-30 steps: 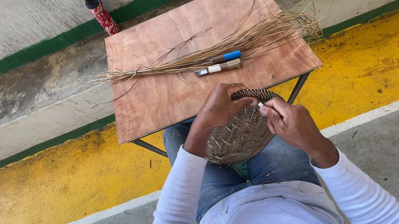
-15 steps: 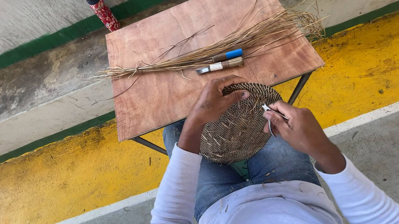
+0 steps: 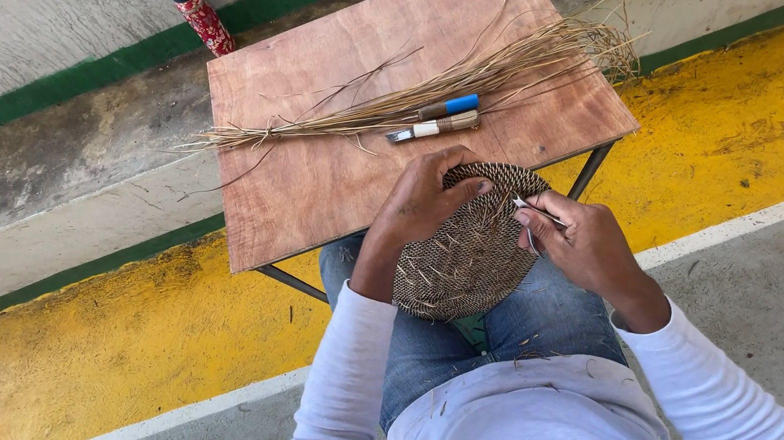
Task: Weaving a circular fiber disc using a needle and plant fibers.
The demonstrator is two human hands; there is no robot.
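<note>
A round woven basket piece (image 3: 462, 251), brown with loose fibre ends sticking out, rests over my lap at the near edge of a small wooden table (image 3: 326, 178). My left hand (image 3: 429, 195) lies on its upper rim, fingers curled over it. At the piece's right edge, my right hand (image 3: 582, 245) pinches a thin metal tool (image 3: 537, 211) whose tip points at the weave. A bundle of dry straw fibres (image 3: 435, 88) lies across the table, with a blue-handled tool (image 3: 448, 107) and a light-handled knife (image 3: 435, 127) beside it.
A red patterned bottle (image 3: 202, 15) stands on the concrete ledge behind the table's far left corner. A green stripe runs along the ledge, and the floor below is painted yellow with a white line. The table's metal legs (image 3: 294, 283) show beneath it.
The woven piece has tipped up slightly, showing more of its round face. My left hand has shifted along its upper rim, while my right hand stays at the right edge with the tool.
</note>
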